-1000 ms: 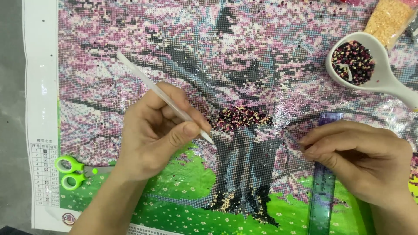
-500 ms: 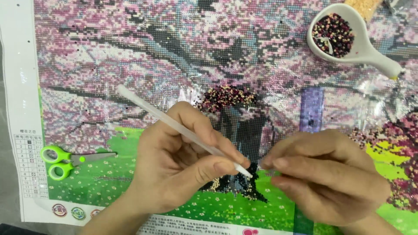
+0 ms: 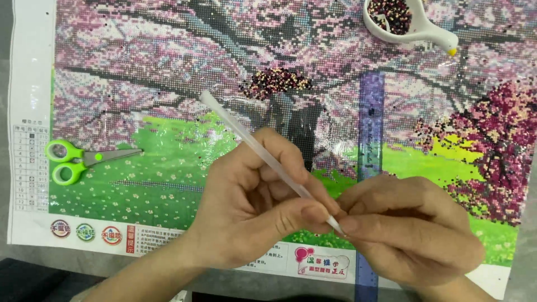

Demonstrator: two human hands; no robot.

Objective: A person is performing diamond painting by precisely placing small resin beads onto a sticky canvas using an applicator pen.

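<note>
My left hand (image 3: pixel 251 207) grips a white applicator pen (image 3: pixel 263 154), its tip pointing down and right. My right hand (image 3: pixel 408 229) has its fingertips pinched together right at the pen's tip; whether it holds anything small I cannot tell. Both hands hover over the lower edge of a diamond-painting canvas (image 3: pixel 168 84) showing a pink blossoming tree on green grass. A patch of dark and pink beads (image 3: pixel 275 82) sits at the top of the trunk.
Green-handled scissors (image 3: pixel 72 161) lie at the canvas's left. A translucent purple ruler (image 3: pixel 370 128) lies upright, running under my right hand. A white scoop-shaped tray of dark beads (image 3: pixel 414 25) rests at the top right. A beaded dark-pink tree (image 3: pixel 498 134) fills the right side.
Both hands have drawn down toward the canvas's bottom edge and come together. The right fingertips now meet the pen tip. The view has shifted, so the canvas sits higher in frame.
</note>
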